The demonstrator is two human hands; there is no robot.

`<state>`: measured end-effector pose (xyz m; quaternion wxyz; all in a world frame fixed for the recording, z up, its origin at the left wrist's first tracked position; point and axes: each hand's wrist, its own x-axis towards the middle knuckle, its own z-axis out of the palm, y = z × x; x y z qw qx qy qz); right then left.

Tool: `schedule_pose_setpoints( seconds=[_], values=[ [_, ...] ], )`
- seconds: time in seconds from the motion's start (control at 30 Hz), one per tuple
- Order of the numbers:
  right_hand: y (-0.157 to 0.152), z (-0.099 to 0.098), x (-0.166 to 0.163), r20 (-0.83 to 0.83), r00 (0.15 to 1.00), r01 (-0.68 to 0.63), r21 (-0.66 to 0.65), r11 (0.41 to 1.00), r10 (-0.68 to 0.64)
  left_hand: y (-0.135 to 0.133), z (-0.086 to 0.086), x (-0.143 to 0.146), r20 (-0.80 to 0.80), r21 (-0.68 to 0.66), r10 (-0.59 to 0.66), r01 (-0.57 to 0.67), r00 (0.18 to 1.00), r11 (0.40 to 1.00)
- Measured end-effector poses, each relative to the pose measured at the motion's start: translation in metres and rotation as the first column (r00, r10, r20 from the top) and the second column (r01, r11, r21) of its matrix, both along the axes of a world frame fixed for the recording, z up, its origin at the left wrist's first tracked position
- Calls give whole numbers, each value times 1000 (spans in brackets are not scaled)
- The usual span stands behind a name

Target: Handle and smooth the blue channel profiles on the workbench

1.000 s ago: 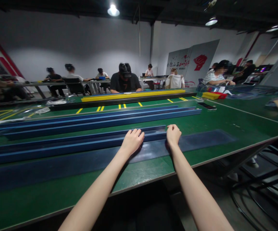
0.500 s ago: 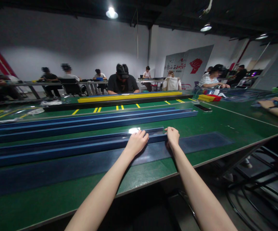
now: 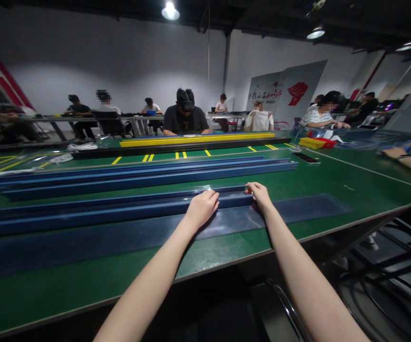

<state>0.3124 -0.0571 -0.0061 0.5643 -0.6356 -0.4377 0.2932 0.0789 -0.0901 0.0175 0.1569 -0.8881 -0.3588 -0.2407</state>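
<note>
Hands: left hand (image 3: 201, 207), right hand (image 3: 260, 194) on blue channel (image 3: 84, 213).

A long dark blue channel rail (image 3: 113, 211) lies on a flat green table (image 3: 333, 178) with a translucent blue-grey strip (image 3: 298, 209) beside it. Farther off runs a long yellow bar (image 3: 196, 139), with short yellow dashes (image 3: 148, 158) painted near it.
</note>
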Motion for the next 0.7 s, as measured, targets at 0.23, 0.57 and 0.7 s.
schedule_pose_setpoints(
  seconds=[0.23, 0.57, 0.7],
  values=[
    [-2, 1, 0, -35, 999, -22, 17, 1000, 23, 0, 6, -9, 6, -11, 19, -19, 1000, 1000],
    [-1, -1, 1, -60, 997, -37, 28, 999, 39, -2, 6, -9, -2, -76, 90, -90, 996, 993],
    [-1, 0, 4, -75, 997, 1, 46, 999, 2, -2, 8, -9, -8, -114, 78, -78, 997, 990]
  ],
)
